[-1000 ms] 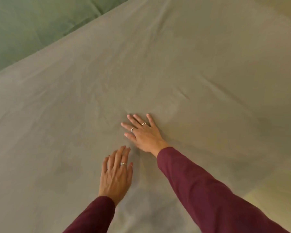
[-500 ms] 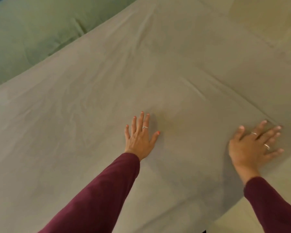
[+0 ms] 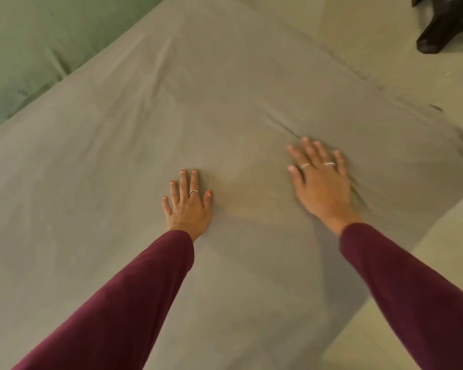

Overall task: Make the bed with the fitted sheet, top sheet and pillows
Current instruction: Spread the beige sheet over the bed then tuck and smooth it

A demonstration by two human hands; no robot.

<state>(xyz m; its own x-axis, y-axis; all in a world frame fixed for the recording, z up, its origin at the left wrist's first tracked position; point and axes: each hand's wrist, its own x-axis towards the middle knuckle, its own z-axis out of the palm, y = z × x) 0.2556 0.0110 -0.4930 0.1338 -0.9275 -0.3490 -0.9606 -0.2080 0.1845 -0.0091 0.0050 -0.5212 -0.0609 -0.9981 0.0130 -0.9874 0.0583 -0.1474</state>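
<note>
Top sheet of smooth grey-beige cotton (image 3: 198,102) is lying spread across the bed, covering most of the sage-green fitted sheet (image 3: 24,49), which is showing only to the far left of it. Smoothing appears to be the step in hand. Left of the sheet's middle, the left hand (image 3: 189,206) is pressing flat, fingers straight and spread, gripping nothing. Right of it, the right hand (image 3: 321,180) is lying flat too, fingers apart, slightly blurred. Creases are running beyond the right hand, so the next move probably calls for sweeping outward toward the sheet's right edge.
</note>
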